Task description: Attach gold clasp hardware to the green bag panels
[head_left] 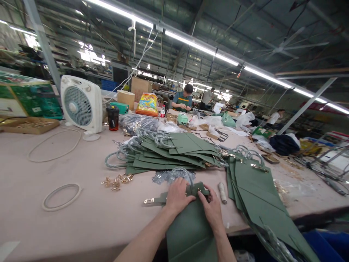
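A flat dark-green bag point(191, 233) lies before me, its lower part running over the table's front edge. My left hand point(177, 196) grips its upper left side, fingers over a strap and thumb across the panel. My right hand point(212, 208) closes on the upper right, thumb near a small gold fitting point(199, 190) and fingers behind the strap. At left the strap point(159, 200) sticks out, ending in a gold clasp point(148, 201). A plastic-wrapped handle point(182, 171) loops above. What the hidden fingertips touch does not show.
Stacked green bags point(174, 151) lie behind; more point(259, 185) hang off the edge at right. Gold fittings point(116, 182), a pale roll point(222, 193), a cord coil point(62, 197), a white fan point(81, 103) and a dark bottle point(113, 118) stand about. A person point(183, 99) works farther back.
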Available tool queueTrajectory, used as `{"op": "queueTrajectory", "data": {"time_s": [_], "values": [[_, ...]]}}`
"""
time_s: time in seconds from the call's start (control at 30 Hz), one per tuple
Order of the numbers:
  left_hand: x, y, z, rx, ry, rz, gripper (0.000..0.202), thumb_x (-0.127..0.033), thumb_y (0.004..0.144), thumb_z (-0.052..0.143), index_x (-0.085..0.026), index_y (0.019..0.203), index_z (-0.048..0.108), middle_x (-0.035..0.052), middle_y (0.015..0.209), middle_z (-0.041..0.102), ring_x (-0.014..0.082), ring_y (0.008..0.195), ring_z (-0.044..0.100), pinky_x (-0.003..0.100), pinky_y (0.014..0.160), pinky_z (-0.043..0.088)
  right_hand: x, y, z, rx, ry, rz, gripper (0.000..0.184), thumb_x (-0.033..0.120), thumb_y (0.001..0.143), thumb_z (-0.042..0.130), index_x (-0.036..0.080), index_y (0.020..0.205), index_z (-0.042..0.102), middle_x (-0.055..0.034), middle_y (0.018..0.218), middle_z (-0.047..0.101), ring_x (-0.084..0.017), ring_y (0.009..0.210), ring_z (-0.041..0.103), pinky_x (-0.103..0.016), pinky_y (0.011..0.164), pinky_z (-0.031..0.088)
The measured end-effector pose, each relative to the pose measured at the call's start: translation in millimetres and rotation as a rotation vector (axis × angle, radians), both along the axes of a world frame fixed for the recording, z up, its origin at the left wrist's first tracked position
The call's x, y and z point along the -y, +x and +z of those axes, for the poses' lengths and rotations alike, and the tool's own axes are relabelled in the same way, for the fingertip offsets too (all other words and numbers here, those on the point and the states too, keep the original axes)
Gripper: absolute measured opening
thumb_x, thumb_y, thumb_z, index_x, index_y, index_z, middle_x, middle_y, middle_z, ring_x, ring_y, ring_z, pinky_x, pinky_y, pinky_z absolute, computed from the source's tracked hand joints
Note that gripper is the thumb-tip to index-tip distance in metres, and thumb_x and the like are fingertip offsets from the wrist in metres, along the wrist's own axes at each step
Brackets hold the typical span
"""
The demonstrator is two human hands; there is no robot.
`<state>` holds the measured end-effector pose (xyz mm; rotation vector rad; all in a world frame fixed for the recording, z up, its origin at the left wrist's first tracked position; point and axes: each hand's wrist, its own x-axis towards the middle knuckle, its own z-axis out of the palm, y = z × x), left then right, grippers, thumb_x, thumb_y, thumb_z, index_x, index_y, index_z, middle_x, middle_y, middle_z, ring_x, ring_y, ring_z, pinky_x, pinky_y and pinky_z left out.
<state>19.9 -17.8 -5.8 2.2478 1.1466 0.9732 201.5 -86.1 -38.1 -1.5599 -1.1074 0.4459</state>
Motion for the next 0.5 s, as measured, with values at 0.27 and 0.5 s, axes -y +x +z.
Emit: {"op": "queueTrajectory", "data": {"time_s": [0.27,0.5], "values": [[64.8,-31.4,-9.8,0.268,0.103,-0.116,0.028,-0.006,0.090,0.055,-0.023,0.112,0.059,0.0079,0.117,0.061,0.0250,0.114,0.059,0.044,0.102,0.051,4.8,2.4,-1.6,-0.097,0.059,-0.048,0.061,0.054,0.079,0.078,0.019,0.128,0.066,-0.0139,0.122,0.074,-0.029,0.104,0.073,-0.044,0.096,0.058],[96.9,-56.0,-6.2,0.211,-0.119,-0.227,0.026,-0.012,0.094,0.049,-0.024,0.111,0.066,0.0089,0.113,0.067,0.0235,0.109,0.064,0.036,0.097,0.055,15.2,-7.8,4.3,-0.112,0.147,-0.155,0.066,0.056,0.077,0.079,0.014,0.127,0.065,-0.0157,0.114,0.076,-0.026,0.097,0.074,-0.041,0.092,0.058]]}}
